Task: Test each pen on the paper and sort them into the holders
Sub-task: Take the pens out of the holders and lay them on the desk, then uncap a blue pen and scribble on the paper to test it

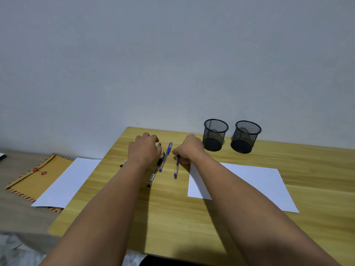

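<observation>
Several pens lie on the wooden table [172, 217] near its far left part. My right hand [189, 149] grips a blue pen [176, 168] whose tip points toward me. My left hand [145, 148] rests with curled fingers on a group of pens, covering most of them; a black pen [154, 173] and another blue pen [165, 157] stick out beside it. A white sheet of paper [255, 184] lies to the right under my right forearm. Two black mesh holders [215, 134] [246, 136] stand at the back right, both looking empty.
Left of the table, on a lower surface, lie a second white sheet [67, 183] and a brown envelope [36, 175] with red string buttons. A plain wall stands right behind the table.
</observation>
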Tool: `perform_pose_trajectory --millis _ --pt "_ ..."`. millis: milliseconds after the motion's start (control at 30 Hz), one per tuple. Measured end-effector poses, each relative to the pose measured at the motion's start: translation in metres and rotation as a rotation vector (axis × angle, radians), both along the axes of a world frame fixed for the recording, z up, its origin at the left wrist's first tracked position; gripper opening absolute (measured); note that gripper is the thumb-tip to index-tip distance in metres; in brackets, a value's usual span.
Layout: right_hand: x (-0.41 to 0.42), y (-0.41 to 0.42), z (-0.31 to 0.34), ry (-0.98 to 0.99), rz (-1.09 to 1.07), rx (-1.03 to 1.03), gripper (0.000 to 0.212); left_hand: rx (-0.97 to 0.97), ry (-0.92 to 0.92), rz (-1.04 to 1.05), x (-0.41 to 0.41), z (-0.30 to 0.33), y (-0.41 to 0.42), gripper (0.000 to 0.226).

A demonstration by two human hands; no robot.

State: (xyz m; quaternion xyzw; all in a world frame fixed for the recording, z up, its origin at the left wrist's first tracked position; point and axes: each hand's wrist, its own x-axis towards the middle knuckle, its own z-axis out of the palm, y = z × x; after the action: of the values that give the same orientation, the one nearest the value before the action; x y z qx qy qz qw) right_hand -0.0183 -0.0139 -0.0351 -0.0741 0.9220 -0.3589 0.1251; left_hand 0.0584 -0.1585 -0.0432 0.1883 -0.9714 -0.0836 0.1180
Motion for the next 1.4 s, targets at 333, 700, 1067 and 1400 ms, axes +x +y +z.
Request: perform_pose_trajectory --millis 333,700,1067,1400 --pt "0.022 0.067 0.052 -0.292 0.102 -0.415 0.011 0.188 0.044 -0.232 0.012 0.039 0.036 0.045" --pt "0.055 0.184 0.114 -0.358 0.162 -0.591 0.03 0.301 0.145 -0.435 0.042 0.09 0.102 0.007" --pt "0.081 0.209 0.121 -0.25 0.073 -0.999 0.021 0.429 0.246 -0.497 0.058 0.115 0.151 0.016" --pt "0.055 0.169 0.081 -0.019 -0.268 -1.05 0.027 0.844 0.078 -0.456 0.039 0.104 0.169 0.027"
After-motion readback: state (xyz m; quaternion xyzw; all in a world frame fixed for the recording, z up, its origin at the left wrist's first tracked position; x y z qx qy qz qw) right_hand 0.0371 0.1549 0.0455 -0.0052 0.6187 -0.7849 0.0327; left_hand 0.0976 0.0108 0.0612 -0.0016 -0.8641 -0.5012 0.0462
